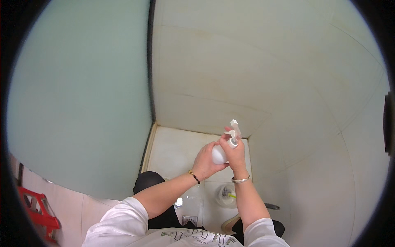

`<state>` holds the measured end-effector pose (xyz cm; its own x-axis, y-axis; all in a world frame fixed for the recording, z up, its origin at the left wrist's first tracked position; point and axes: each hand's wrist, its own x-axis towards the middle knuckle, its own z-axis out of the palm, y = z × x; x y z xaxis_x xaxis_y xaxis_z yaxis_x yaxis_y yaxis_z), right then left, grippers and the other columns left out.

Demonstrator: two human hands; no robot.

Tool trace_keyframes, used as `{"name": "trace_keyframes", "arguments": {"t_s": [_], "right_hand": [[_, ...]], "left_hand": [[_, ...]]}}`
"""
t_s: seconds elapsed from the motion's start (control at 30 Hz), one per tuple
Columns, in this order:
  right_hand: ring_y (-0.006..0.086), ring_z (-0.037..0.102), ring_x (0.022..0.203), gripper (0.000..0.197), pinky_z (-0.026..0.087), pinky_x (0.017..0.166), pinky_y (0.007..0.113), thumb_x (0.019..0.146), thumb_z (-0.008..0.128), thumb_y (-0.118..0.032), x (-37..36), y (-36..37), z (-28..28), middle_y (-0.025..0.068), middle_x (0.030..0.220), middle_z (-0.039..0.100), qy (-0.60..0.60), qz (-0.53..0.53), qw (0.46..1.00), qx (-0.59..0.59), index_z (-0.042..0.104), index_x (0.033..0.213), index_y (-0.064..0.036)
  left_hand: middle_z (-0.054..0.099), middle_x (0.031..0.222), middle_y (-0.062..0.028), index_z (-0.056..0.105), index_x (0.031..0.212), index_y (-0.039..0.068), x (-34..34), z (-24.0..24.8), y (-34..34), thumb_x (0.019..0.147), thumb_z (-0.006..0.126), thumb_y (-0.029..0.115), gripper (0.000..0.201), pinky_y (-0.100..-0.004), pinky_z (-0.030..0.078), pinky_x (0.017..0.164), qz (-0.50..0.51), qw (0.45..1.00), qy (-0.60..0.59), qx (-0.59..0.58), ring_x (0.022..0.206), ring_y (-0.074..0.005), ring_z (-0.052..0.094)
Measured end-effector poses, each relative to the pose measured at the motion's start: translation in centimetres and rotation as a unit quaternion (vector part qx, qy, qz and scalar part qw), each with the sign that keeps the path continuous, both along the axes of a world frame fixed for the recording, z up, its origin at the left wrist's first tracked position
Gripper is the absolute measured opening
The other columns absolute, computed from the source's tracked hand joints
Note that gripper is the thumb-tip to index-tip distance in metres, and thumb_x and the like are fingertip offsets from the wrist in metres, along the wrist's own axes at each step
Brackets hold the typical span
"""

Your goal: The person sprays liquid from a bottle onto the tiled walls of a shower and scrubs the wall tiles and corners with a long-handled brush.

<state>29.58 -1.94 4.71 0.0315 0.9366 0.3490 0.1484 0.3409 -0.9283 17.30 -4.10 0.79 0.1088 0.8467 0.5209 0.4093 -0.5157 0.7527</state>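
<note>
Pale wall (263, 61) beyond, tiled floor (177, 144) below
Remotely, I see the left hand (203, 161) and right hand (235, 156) both closed on a white spray bottle (219, 155) above the floor, the right near its trigger head (233, 132).

A rounded white bottle (219, 155) is cupped in the left hand (204, 161), partly covered. A white spray head (233, 134) is gripped at its collar by the right hand (235, 155), nozzle tilted away.
</note>
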Motion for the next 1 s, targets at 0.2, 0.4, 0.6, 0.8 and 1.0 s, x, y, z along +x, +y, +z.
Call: {"name": "trace_keyframes", "arguments": {"t_s": [0.2, 0.4, 0.6, 0.8, 1.0], "right_hand": [[0.0151, 0.062, 0.089, 0.031, 0.05, 0.078, 0.031, 0.082, 0.065, -0.01, 0.8, 0.5, 1.4, 0.0075, 0.102, 0.061, -0.012, 0.008, 0.998, 0.055, 0.054, 0.109, 0.0007], [0.0135, 0.058, 0.078, 0.026, 0.047, 0.072, 0.029, 0.08, 0.067, -0.018, -2.3, 7.8, 9.8, 0.0064, 0.087, 0.064, -0.067, -0.001, 0.99, 0.126, 0.058, 0.098, -0.0013], [0.0192, 0.061, 0.072, 0.027, 0.048, 0.067, 0.032, 0.08, 0.068, -0.023, -9.5, 16.4, 4.3, 0.0117, 0.078, 0.064, -0.136, 0.018, 0.988, 0.075, 0.059, 0.092, -0.001], [0.0144, 0.059, 0.074, 0.029, 0.047, 0.069, 0.031, 0.079, 0.067, -0.026, -11.4, 18.1, -4.2, 0.0092, 0.078, 0.064, -0.19, 0.056, 0.98, 0.01, 0.06, 0.09, -0.0003], [0.0182, 0.06, 0.072, 0.029, 0.048, 0.069, 0.031, 0.079, 0.067, -0.027, -13.7, 17.9, -3.1, 0.0114, 0.075, 0.063, -0.125, 0.063, 0.99, 0.025, 0.06, 0.088, -0.0007]], "left_hand": [[0.061, 0.104, -0.0142, 0.047, 0.119, 0.002, 0.5, -0.1, -1.5, 0.062, 0.082, 0.04, 0.077, -0.044, 0.045, 0.082, 0.041, 0.988, 0.143, -0.043, 0.097, -0.0315, 0.059], [0.067, 0.099, -0.0062, 0.063, 0.105, 0.012, 4.7, 2.3, -2.7, 0.07, 0.074, 0.04, 0.046, -0.0417, 0.044, 0.079, -0.298, 0.704, 0.631, -0.135, 0.094, -0.0224, 0.063], [0.064, 0.113, -0.002, 0.064, 0.109, 0.017, 6.5, -2.5, -0.3, 0.066, 0.077, 0.038, 0.05, -0.0434, 0.043, 0.089, -0.432, 0.583, 0.666, -0.174, 0.107, -0.0243, 0.059], [0.05, 0.134, -0.0004, 0.053, 0.126, 0.022, 6.4, -6.6, 2.0, 0.066, 0.076, 0.04, 0.067, -0.0472, 0.04, 0.095, -0.388, 0.701, 0.594, -0.067, 0.123, -0.0232, 0.047], [0.033, 0.145, -0.0002, 0.041, 0.136, 0.024, 5.3, -2.9, 1.8, 0.072, 0.072, 0.04, 0.073, -0.0549, 0.041, 0.09, -0.417, 0.656, 0.617, -0.126, 0.131, -0.025, 0.034]]}}
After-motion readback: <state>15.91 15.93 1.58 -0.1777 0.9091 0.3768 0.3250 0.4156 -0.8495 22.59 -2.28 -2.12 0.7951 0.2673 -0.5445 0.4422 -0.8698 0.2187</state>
